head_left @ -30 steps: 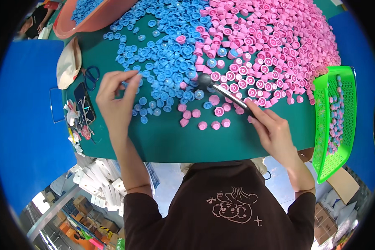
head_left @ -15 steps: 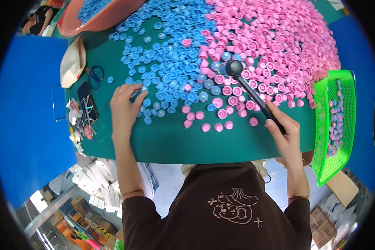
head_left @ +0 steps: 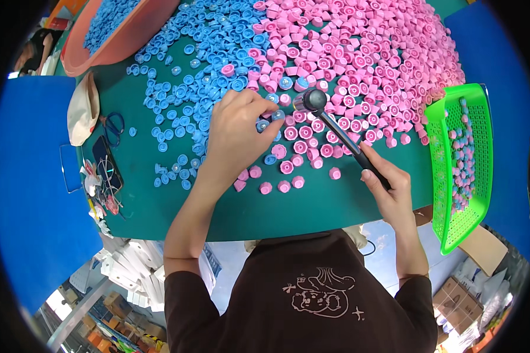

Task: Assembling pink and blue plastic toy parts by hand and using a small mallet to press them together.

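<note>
My left hand [head_left: 237, 128] is closed in a pinch on a small blue plastic cap [head_left: 278, 115], just above pink caps near the middle of the table. My right hand [head_left: 390, 187] is wrapped round the black grip of a hammer [head_left: 343, 139]. The hammer's round black head is close to my left fingertips, over the border between the two colours. Loose blue caps [head_left: 185, 112] lie heaped behind and left of my left hand. A wide spread of pink caps [head_left: 359, 65] covers the right side, beyond the hammer.
A salmon-coloured tub [head_left: 76, 56] of blue caps stands at the far left. At the right edge is a green perforated basket [head_left: 439, 176] with blue and pink pieces. A cloth pouch [head_left: 83, 112], scissors [head_left: 113, 126] and a phone [head_left: 106, 162] lie along the left edge.
My left hand has moved right from the blue caps to beside the hammer head, now with a blue cap between its fingers. My right hand keeps hold of the hammer.
</note>
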Tool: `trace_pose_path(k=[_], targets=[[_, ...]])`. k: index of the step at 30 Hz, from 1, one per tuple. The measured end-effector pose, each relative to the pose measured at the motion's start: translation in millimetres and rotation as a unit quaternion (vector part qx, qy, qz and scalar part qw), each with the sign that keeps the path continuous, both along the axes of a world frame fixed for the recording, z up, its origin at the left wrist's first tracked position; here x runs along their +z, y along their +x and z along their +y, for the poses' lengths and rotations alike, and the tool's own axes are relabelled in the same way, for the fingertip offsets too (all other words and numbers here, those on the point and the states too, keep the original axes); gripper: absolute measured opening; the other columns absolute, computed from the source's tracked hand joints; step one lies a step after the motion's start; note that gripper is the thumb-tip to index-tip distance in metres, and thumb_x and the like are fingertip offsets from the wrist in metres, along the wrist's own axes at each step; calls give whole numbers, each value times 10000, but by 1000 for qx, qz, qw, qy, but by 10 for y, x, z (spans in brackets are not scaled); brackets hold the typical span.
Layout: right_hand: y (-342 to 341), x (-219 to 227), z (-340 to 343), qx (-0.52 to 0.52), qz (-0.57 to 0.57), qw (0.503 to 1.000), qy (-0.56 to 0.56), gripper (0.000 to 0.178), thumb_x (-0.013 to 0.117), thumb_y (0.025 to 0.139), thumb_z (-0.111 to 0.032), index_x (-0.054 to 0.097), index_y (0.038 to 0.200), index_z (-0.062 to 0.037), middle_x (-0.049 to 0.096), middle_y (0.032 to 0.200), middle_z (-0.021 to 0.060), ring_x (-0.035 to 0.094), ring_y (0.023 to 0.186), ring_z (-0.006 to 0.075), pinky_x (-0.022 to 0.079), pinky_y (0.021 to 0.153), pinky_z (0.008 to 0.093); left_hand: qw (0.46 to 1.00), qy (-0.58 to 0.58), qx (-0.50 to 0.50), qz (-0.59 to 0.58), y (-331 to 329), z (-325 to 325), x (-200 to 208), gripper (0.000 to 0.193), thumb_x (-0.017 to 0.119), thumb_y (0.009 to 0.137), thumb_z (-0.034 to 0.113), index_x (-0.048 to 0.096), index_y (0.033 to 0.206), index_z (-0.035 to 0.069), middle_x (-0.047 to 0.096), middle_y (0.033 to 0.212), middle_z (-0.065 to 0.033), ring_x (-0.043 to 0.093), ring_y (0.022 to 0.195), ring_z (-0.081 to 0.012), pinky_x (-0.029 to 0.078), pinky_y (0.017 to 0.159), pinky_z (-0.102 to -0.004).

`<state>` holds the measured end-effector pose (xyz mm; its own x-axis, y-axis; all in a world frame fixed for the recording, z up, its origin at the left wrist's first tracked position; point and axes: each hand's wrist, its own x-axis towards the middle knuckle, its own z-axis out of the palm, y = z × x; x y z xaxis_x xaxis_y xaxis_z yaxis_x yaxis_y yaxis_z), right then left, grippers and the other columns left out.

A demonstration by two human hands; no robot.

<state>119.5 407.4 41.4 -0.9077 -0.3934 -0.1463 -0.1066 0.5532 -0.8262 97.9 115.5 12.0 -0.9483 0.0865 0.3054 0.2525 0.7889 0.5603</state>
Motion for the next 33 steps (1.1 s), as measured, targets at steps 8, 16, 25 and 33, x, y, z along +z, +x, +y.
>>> trace_pose_path(k=[8, 16, 25, 33], targets=[[6, 3, -60, 15, 4, 1000, -10, 425, 651, 887, -95, 583, 1303, -41, 580, 748, 56, 505, 648, 121, 417, 606, 269, 999, -26, 0, -46, 1, -50, 62, 202, 799, 667, 147, 707, 834, 82, 626, 793, -41, 560, 777, -247, 428, 713, -363], [-38, 48, -261, 57, 62, 995, 61, 457, 606, 872, 16, 580, 1313, -102, 470, 696, 80, 439, 584, 154, 370, 538, 295, 964, 48, 260, -24, 545, -683, 703, 150, 756, 776, 82, 724, 920, 52, 643, 799, -25, 518, 726, -104, 409, 637, -251], [-54, 25, -224, 24, 56, 998, -31, 400, 624, 905, -68, 576, 1298, -18, 678, 950, 113, 566, 750, 114, 455, 680, 254, 974, -10, 214, -80, 1246, -871, 119, 135, 762, 740, 43, 713, 865, 56, 649, 826, -53, 583, 771, -181, 444, 655, -293], [-48, 35, -90, -10, 22, 999, -39, 446, 626, 920, -151, 544, 1342, -31, 658, 938, 46, 569, 737, 80, 443, 641, 219, 974, -98, 190, -81, 1057, -717, 53, 228, 772, 730, 60, 702, 947, 55, 660, 845, -61, 590, 771, -209, 480, 676, -320]])
